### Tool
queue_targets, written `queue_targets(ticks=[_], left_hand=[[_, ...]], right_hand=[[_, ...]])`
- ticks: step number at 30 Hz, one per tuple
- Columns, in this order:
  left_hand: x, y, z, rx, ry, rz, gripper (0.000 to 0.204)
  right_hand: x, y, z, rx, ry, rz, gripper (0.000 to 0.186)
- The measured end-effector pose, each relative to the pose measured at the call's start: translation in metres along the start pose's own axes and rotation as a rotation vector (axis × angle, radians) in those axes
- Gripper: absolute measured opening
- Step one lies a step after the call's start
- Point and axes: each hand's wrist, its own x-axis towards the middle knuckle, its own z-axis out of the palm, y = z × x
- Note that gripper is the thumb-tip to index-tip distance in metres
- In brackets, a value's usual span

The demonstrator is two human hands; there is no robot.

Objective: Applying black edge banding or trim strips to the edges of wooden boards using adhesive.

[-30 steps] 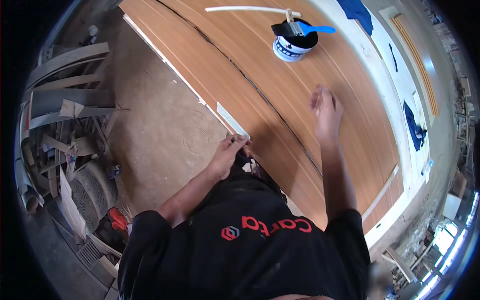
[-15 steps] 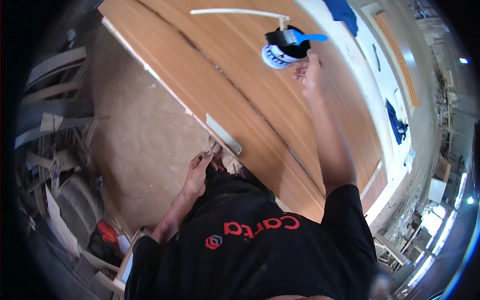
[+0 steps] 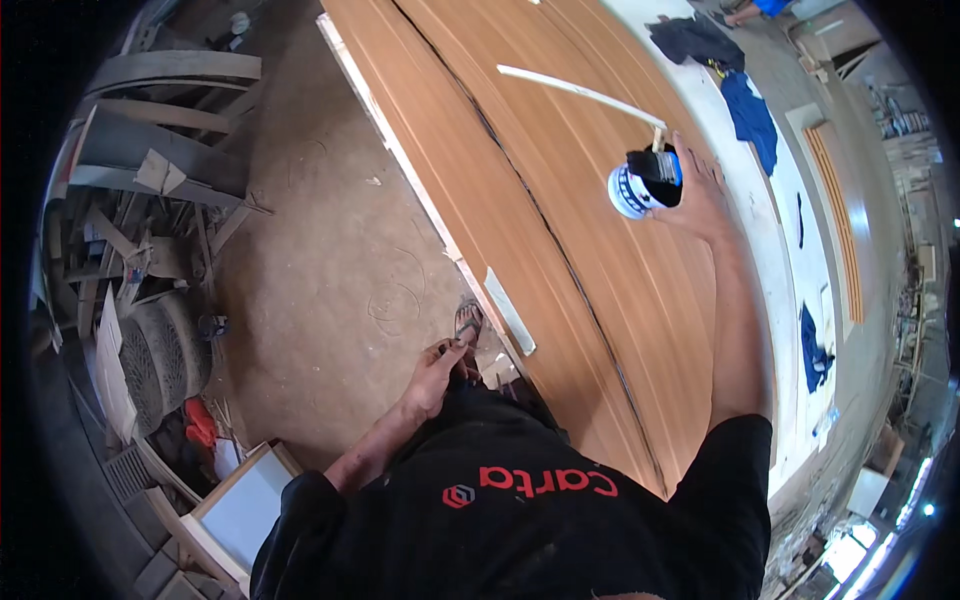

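My right hand (image 3: pixel 703 195) is curved around the side of a small white tin (image 3: pixel 627 194) with dark contents, its thumb on the near side. A paintbrush (image 3: pixel 641 166) with dark bristles lies across the tin's mouth, and my hand covers its blue handle. The tin is on a wide wood-grain panel (image 3: pixel 560 130). My left hand (image 3: pixel 436 378) is closed, fingertips pinched together, in front of my body beside the panel's left edge; what it holds, if anything, is too small to make out.
A thin white strip (image 3: pixel 575 88) lies on the panel near the tin, with a short pale piece (image 3: pixel 510 315) at its left edge. Dark cloths (image 3: pixel 748 120) rest on the white surface at right. Wood scraps (image 3: pixel 170 120) and a tyre (image 3: pixel 165 345) crowd the left.
My right hand has closed around the tin from beside it, and the brush handle is now covered. The view has shifted, so the panel and tin appear farther right and lower.
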Motion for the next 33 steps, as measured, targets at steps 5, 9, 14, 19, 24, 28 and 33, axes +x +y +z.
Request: queue_targets(ticks=[5,9,14,19,24,28,33], left_hand=[[-0.003,-0.002,-0.007,0.004,0.021,0.026,0.023],[-0.003,0.0,0.0,0.069,0.024,-0.008,0.024],[-0.013,-0.014,0.009,0.142,-0.063,-0.019,0.023],[-0.037,-0.052,0.035,0.208,-0.06,-0.053,0.023],[-0.072,-0.136,0.033,0.403,-0.133,0.073,0.02],[-0.123,-0.216,0.06,0.464,-0.176,0.067,0.022],[-0.162,-0.252,0.083,0.502,-0.116,-0.034,0.023]], right_hand=[[0.0,-0.017,-0.015,0.067,-0.086,0.1,0.112],[-0.021,-0.02,-0.023,-0.004,-0.018,0.1,0.111],[-0.102,-0.025,-0.048,0.04,0.05,0.163,0.109],[-0.234,-0.02,-0.077,0.056,-0.017,0.279,0.113],[-0.386,0.011,-0.086,0.054,0.138,0.317,0.105],[-0.496,0.023,-0.1,0.011,0.16,0.427,0.096],[-0.58,0.027,-0.105,-0.053,0.122,0.555,0.102]])
